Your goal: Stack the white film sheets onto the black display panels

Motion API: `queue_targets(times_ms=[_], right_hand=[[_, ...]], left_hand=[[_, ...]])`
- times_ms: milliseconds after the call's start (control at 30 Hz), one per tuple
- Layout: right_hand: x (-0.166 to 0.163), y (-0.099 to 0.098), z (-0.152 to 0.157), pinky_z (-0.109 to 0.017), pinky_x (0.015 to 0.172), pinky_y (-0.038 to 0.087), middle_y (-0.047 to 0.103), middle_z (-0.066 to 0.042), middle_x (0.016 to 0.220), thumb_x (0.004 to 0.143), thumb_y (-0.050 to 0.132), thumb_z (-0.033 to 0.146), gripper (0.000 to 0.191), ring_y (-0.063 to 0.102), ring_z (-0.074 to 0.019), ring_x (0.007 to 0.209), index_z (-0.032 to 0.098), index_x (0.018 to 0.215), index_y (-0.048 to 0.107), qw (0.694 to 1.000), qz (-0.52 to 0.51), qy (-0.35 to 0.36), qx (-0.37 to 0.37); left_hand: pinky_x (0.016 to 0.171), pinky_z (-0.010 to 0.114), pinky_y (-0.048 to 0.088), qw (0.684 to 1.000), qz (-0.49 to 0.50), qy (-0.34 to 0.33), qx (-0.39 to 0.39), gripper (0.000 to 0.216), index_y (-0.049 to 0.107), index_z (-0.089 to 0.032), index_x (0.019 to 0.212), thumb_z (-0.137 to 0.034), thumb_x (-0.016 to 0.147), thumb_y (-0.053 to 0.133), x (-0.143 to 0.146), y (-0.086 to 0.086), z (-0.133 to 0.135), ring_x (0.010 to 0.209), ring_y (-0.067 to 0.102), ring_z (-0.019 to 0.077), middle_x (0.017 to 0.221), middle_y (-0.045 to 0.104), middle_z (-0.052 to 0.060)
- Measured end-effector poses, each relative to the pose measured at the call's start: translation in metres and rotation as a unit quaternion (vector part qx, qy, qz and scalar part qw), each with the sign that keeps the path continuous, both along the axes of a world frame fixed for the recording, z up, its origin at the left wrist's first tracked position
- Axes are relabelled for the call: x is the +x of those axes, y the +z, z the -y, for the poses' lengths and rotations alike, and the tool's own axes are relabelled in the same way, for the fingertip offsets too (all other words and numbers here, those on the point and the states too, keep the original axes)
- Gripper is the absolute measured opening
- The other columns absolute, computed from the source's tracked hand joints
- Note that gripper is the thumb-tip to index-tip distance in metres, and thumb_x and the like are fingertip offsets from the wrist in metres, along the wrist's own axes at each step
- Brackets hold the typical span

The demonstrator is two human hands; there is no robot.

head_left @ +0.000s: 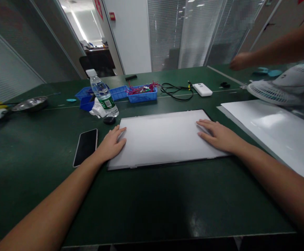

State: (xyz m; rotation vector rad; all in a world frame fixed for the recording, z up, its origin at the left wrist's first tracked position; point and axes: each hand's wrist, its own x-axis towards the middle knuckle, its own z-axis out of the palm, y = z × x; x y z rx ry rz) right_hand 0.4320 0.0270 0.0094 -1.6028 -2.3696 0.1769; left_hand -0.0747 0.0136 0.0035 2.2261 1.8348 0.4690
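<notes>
A white rectangular sheet (162, 139) lies flat in front of me, with a thin dark frame edge showing along its near side and far right corner. My left hand (112, 143) rests on the sheet's left edge, fingers apart and nothing held. On the right edge lies my right hand (216, 136), its fingers stretched out and spread. A phone (86, 146) with a dark screen is just left of my left hand. Beyond that hand sit a small black mouse-like object (109, 120) and an upright water bottle (103, 94) with a green label.
Blue bins (142, 97), one with red wires, stand behind the sheet. A black cable (178, 92) and a white power-bank-like box (202, 89) lie farther right. Glossy white sheets (272, 129) and a white fan (274, 91) are at right. Another person's hand (240, 61) reaches in there.
</notes>
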Motion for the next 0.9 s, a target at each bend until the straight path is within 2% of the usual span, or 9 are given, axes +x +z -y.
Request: queue_targets(times_ms=[67, 233, 367, 467, 633, 733, 900], right_hand=[[0.000, 0.000, 0.000, -0.069, 0.130, 0.032, 0.052, -0.012, 0.170, 0.108, 0.045, 0.060, 0.067, 0.046, -0.0354, 0.159, 0.024, 0.163, 0.059, 1.000, -0.001, 0.001, 0.002], [-0.003, 0.004, 0.002, -0.061, 0.126, 0.044, 0.061, -0.012, 0.163, 0.105, 0.050, 0.060, 0.066, 0.057, -0.0357, 0.151, 0.024, 0.158, 0.065, 1.000, -0.018, -0.016, 0.018], [-0.009, 0.011, 0.009, -0.059, 0.115, 0.054, 0.068, -0.013, 0.154, 0.106, 0.049, 0.058, 0.063, 0.069, -0.0367, 0.135, 0.022, 0.154, 0.069, 0.997, -0.041, -0.060, 0.027], [-0.013, 0.015, 0.013, -0.059, 0.107, 0.059, 0.072, -0.012, 0.147, 0.106, 0.049, 0.056, 0.059, 0.072, -0.0360, 0.126, 0.023, 0.147, 0.073, 0.996, -0.054, -0.064, 0.028], [-0.014, 0.016, 0.015, -0.062, 0.106, 0.058, 0.074, -0.013, 0.142, 0.105, 0.050, 0.053, 0.052, 0.073, -0.0372, 0.122, 0.023, 0.137, 0.079, 0.995, -0.064, -0.068, 0.042], [-0.011, 0.016, 0.012, -0.060, 0.104, 0.059, 0.074, -0.012, 0.143, 0.106, 0.049, 0.054, 0.052, 0.074, -0.0365, 0.120, 0.024, 0.135, 0.079, 0.995, -0.053, -0.074, 0.039], [0.021, 0.022, -0.007, -0.055, 0.112, 0.054, 0.070, -0.017, 0.147, 0.106, 0.047, 0.054, 0.060, 0.068, -0.0378, 0.130, 0.018, 0.148, 0.071, 0.986, 0.001, -0.143, 0.083]], left_hand=[[0.137, 0.065, 0.024, 1.000, 0.000, -0.001, -0.004, 0.080, 0.054, -0.012, 0.162, -0.055, 0.095, 0.050, 0.000, 0.000, 0.000, 0.167, 0.033, 0.0407, 0.176, 0.042, 0.021], [0.137, 0.065, 0.023, 1.000, 0.006, -0.004, -0.006, 0.085, 0.054, -0.014, 0.163, -0.064, 0.094, 0.049, 0.000, 0.000, 0.000, 0.168, 0.031, 0.0413, 0.177, 0.041, 0.019], [0.138, 0.064, 0.018, 0.999, -0.023, -0.009, -0.021, 0.090, 0.051, -0.006, 0.164, -0.065, 0.095, 0.045, 0.003, 0.002, 0.003, 0.170, 0.026, 0.0423, 0.179, 0.033, 0.026], [0.138, 0.062, 0.017, 0.999, -0.039, -0.014, -0.025, 0.092, 0.047, -0.004, 0.166, -0.064, 0.096, 0.042, 0.005, 0.005, 0.004, 0.170, 0.024, 0.0412, 0.180, 0.030, 0.027], [0.138, 0.064, 0.019, 0.999, -0.038, -0.018, -0.024, 0.090, 0.047, -0.006, 0.166, -0.064, 0.098, 0.042, 0.004, 0.005, 0.003, 0.170, 0.023, 0.0421, 0.180, 0.030, 0.026], [0.137, 0.066, 0.019, 0.999, -0.036, -0.022, -0.021, 0.087, 0.047, -0.009, 0.166, -0.063, 0.099, 0.043, 0.001, 0.004, 0.003, 0.170, 0.022, 0.0425, 0.181, 0.030, 0.024], [0.138, 0.066, 0.017, 0.999, -0.034, -0.022, -0.027, 0.086, 0.047, -0.008, 0.166, -0.062, 0.099, 0.042, 0.000, 0.002, 0.002, 0.171, 0.021, 0.0417, 0.181, 0.029, 0.024]])
